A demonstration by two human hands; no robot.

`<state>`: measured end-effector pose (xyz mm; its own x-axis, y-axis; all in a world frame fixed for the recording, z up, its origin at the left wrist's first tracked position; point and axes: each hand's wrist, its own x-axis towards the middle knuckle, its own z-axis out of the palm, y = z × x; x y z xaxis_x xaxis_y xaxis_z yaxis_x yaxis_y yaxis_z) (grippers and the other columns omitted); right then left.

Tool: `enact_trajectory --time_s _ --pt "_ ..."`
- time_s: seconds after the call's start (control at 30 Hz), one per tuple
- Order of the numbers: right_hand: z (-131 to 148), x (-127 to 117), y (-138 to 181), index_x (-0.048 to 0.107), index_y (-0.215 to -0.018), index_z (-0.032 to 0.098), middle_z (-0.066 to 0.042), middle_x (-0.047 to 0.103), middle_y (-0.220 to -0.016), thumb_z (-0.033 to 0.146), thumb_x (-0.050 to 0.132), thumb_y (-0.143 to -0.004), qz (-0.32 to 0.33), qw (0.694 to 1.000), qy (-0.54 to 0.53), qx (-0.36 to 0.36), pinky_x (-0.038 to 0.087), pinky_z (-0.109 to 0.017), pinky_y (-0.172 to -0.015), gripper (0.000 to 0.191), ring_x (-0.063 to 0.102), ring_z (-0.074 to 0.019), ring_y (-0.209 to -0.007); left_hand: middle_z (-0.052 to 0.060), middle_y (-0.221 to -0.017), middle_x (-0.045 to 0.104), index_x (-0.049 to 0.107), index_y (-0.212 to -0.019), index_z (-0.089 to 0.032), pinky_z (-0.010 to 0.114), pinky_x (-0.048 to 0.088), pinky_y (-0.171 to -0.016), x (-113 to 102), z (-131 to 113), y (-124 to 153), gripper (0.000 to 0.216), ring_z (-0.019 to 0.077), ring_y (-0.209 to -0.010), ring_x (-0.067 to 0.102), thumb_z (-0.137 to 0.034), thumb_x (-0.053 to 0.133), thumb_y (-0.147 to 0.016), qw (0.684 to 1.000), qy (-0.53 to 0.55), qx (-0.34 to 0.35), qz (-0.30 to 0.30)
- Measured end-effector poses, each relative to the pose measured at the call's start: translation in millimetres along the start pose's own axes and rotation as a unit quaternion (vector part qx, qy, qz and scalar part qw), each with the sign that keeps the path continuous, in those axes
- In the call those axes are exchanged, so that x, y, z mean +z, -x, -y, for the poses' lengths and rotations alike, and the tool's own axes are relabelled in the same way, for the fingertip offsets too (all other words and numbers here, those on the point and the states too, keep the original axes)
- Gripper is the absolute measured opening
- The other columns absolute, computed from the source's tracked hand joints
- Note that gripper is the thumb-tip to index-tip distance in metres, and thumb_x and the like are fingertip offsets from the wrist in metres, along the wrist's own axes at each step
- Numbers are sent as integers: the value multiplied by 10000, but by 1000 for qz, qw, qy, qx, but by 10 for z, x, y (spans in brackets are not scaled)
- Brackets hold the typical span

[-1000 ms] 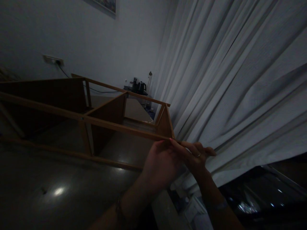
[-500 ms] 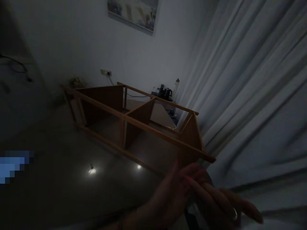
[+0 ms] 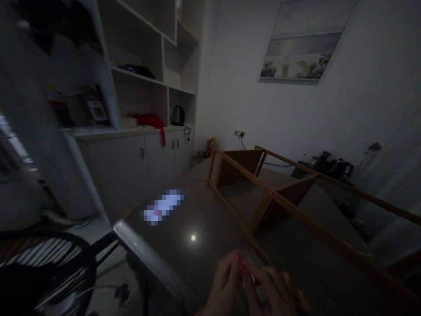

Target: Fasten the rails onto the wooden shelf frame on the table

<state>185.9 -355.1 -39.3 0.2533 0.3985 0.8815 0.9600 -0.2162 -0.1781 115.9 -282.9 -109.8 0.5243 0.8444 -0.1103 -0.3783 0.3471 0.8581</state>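
Note:
The room is dim. Both my hands sit at the bottom edge, close together over the dark glossy table (image 3: 204, 219). My left hand (image 3: 223, 285) has its fingers pressed together and touching the fingertips of my right hand (image 3: 279, 294), as if pinching something too small to make out. A wooden shelf frame (image 3: 272, 197) with dividers lies on its side on the table, just beyond and to the right of my hands. Neither hand touches the frame.
White cabinets and open shelves (image 3: 144, 109) stand at the left, with a kettle (image 3: 178, 116) and a red cloth (image 3: 149, 120) on the counter. A black wire chair (image 3: 42, 272) is at lower left. A picture (image 3: 302, 48) hangs on the wall. Dark appliances (image 3: 332, 166) sit far right.
My view has swung left, away from the curtain toward the cabinets. Both hands have come off the frame's end corner and now meet low over the table.

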Motion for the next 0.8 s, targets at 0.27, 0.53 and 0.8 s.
enact_trajectory --time_s 0.27,0.53,0.8 --pt "276 555 -133 708 -826 254 -6 733 -759 457 475 -999 62 979 -191 47 397 -336 -797 355 644 -177 -691 67 -1004 692 686 -953 -201 310 492 -927 -171 -456 -168 382 233 -1000 621 -544 725 -789 998 30 44 -43" --pt "208 838 -274 677 -847 219 -48 726 -704 462 436 -1011 191 978 70 54 320 -406 -794 379 671 -270 -787 47 -855 645 552 -789 -213 304 409 -771 -728 -1078 -748 284 200 -818 590 -363 421 -990 796 -559 215 -89" --pt "323 954 -434 710 -1001 99 -159 749 -839 334 465 -1012 360 911 200 11 339 -431 -857 339 683 -319 -943 121 -1028 744 668 -983 -192 347 458 -811 -717 -1170 -1109 287 266 -976 702 -323 413 -992 641 -760 102 16"
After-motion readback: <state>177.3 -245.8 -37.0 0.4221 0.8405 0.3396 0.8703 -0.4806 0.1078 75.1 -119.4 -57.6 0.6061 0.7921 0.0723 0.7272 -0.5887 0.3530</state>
